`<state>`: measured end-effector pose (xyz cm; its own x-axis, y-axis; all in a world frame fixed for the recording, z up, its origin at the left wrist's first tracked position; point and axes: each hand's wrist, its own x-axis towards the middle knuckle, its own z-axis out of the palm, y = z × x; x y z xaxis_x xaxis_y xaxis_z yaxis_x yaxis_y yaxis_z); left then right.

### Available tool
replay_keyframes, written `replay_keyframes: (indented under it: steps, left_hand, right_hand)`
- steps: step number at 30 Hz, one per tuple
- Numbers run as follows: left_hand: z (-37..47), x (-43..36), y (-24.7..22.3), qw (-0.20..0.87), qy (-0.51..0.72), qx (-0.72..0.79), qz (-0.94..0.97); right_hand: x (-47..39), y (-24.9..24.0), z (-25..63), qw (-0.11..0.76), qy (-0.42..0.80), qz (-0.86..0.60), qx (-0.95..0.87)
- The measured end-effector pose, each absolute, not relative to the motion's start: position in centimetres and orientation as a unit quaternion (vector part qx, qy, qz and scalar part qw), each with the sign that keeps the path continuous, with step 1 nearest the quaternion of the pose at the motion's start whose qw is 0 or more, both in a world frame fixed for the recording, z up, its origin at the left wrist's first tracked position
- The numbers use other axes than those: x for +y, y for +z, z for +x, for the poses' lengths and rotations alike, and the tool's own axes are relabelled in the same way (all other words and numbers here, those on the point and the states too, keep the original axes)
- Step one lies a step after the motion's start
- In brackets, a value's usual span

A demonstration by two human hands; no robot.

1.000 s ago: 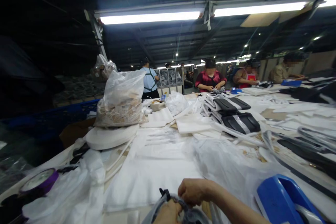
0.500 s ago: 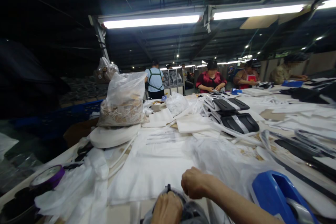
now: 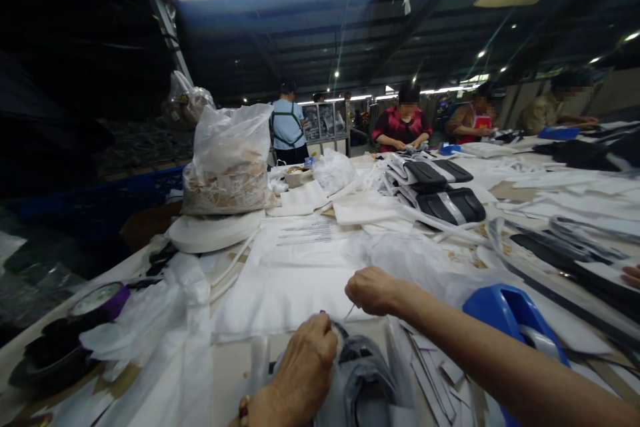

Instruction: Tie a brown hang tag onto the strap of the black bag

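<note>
My left hand (image 3: 307, 363) presses down on a grey shoe upper (image 3: 363, 383) at the near edge of the table and grips its top edge. A little above and to the right of it, my right hand (image 3: 373, 290) is closed in a fist on a thin white thread (image 3: 350, 311) that runs down to the shoe upper. Beyond both hands a flat white cloth bag (image 3: 290, 290) is spread out. Several pale card pieces (image 3: 440, 373) lie just right of the shoe upper.
A blue tape dispenser (image 3: 505, 313) stands to the right. On the left are a purple-rimmed roll (image 3: 97, 300), crumpled plastic (image 3: 150, 340), a white tape coil (image 3: 215, 230) and a filled plastic bag (image 3: 230, 163). Black and grey shoe parts (image 3: 445, 197) lie mid-table. Other people work at the far end.
The view has tilted down, showing more of both hands and the shoe upper. My right hand has lifted away from the left one, and a thread now stretches between them.
</note>
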<state>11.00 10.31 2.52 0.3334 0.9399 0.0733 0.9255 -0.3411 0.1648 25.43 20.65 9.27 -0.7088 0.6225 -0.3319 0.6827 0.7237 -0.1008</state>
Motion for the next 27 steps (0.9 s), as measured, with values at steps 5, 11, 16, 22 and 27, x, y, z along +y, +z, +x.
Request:
replay_keyframes:
  steps: [5, 11, 16, 22, 27]
  left_hand:
    - [10.6, 10.3, 2.2, 0.059, 0.151, 0.497, 0.852]
    - [9.8, 9.6, 3.5, 0.035, 0.132, 0.498, 0.856]
    - [9.0, 8.1, 3.2, -0.025, 0.154, 0.456, 0.876]
    - [9.1, 7.4, 2.6, -0.045, 0.234, 0.454, 0.858]
    - [9.8, 7.8, 2.6, -0.026, 0.331, 0.342, 0.879]
  right_hand:
    - [20.6, 11.0, 25.0, 0.139, -0.263, 0.406, 0.864]
    - [19.7, 9.4, 25.5, 0.116, -0.559, 0.412, 0.71]
    - [18.0, 8.0, 26.1, 0.047, -0.646, 0.454, 0.611]
    - [17.4, 7.9, 25.9, 0.008, -0.698, 0.482, 0.53]
    - [17.1, 8.2, 25.5, -0.017, -0.716, 0.49, 0.497]
